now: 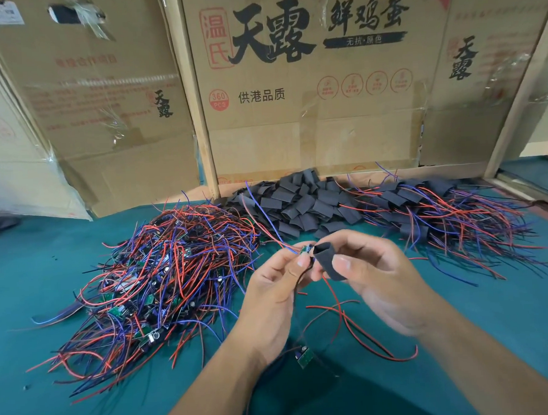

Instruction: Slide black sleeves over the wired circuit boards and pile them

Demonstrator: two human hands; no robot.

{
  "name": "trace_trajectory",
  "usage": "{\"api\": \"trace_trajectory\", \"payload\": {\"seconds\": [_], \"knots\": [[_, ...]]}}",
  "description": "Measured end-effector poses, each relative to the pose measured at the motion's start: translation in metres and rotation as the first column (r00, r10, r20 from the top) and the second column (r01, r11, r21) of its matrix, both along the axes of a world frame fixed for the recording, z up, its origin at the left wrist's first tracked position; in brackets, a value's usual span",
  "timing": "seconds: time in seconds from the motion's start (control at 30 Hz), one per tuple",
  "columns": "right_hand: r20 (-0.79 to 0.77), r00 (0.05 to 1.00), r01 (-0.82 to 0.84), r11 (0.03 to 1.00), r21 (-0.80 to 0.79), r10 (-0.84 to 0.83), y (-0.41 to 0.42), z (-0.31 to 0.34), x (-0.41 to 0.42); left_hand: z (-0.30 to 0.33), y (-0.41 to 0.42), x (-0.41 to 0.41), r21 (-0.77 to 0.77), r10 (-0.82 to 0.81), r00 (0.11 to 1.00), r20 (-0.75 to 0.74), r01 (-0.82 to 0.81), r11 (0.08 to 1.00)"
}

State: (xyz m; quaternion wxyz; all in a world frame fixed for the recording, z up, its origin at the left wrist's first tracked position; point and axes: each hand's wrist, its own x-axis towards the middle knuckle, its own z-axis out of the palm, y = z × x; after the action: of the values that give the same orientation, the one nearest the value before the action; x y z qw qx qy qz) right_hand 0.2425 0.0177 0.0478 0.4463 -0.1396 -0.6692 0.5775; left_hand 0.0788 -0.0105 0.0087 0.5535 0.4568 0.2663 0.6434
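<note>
My left hand [278, 278] pinches 1 wired board [306, 248] by its end; my right hand [369, 267] pinches a black sleeve [328, 261], its mouth just beside the board. If the mouth flattens, the board's corner may snag.

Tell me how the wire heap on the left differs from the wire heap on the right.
The left heap shows bare green circuit boards among its wires; the right heap has black sleeves on its wire ends, with no bare boards visible. The left heap is a dense tangle running every way; the right heap's wires fan out mostly toward the near right. The left heap looks bulkier. Both hold red and blue wires and lie on the green table.
</note>
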Motion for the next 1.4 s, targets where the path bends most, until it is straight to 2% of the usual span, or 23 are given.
{"api": "trace_trajectory", "payload": {"seconds": [0.1, 0.2, 0.27, 0.4, 0.63, 0.77, 0.9, 1.17, 1.3, 1.4], "knots": [[0.043, 0.999, -0.012, 1.000, 0.002, 0.012, 0.006, 0.001, 0.009, -0.001, 0.000, -0.001, -0.010, 0.063, 0.998, -0.030, -0.063, 0.998], [-0.105, 0.993, 0.032, 0.985, -0.167, -0.050, 0.014, 0.005, 0.017, 0.000, 0.001, -0.003, -0.028, 0.133, 0.987, -0.091, -0.136, 0.990], [-0.180, 0.984, -0.040, 0.972, -0.230, -0.002, 0.014, 0.007, 0.019, 0.001, 0.000, -0.002, 0.005, 0.152, 0.978, -0.143, -0.152, 0.988], [-0.111, 0.984, -0.157, 0.975, -0.159, 0.140, 0.007, 0.004, 0.011, -0.002, 0.001, -0.002, 0.068, 0.141, 0.974, -0.179, -0.130, 0.989], [-0.111, 0.981, -0.175, 0.978, -0.118, 0.162, 0.002, 0.007, 0.010, 0.000, -0.003, -0.002, 0.077, 0.039, 0.968, -0.250, -0.021, 0.997], [-0.062, 0.989, -0.142, 0.983, -0.115, 0.136, 0.002, 0.004, 0.011, 0.006, -0.002, -0.006, 0.008, -0.002, 0.989, -0.149, 0.003, 1.000], [0.076, 0.989, -0.126, 0.990, -0.065, 0.131, 0.001, -0.001, 0.012, 0.010, 0.003, -0.015, -0.083, 0.137, 0.989, -0.047, -0.141, 0.987], [0.197, 0.953, -0.201, 0.965, -0.167, 0.232, 0.001, -0.009, 0.015, 0.018, 0.007, -0.031, -0.159, 0.304, 0.939, 0.159, -0.280, 0.947], [0.307, 0.919, -0.202, 0.964, -0.173, 0.248, 0.003, -0.011, 0.014, 0.017, 0.008, -0.021, -0.213, 0.344, 0.929, 0.138, -0.312, 0.926], [0.349, 0.928, -0.082, 0.986, -0.146, 0.129, 0.007, -0.009, 0.017, 0.015, 0.006, -0.013, -0.154, 0.311, 0.949, 0.054, -0.299, 0.942]]}}
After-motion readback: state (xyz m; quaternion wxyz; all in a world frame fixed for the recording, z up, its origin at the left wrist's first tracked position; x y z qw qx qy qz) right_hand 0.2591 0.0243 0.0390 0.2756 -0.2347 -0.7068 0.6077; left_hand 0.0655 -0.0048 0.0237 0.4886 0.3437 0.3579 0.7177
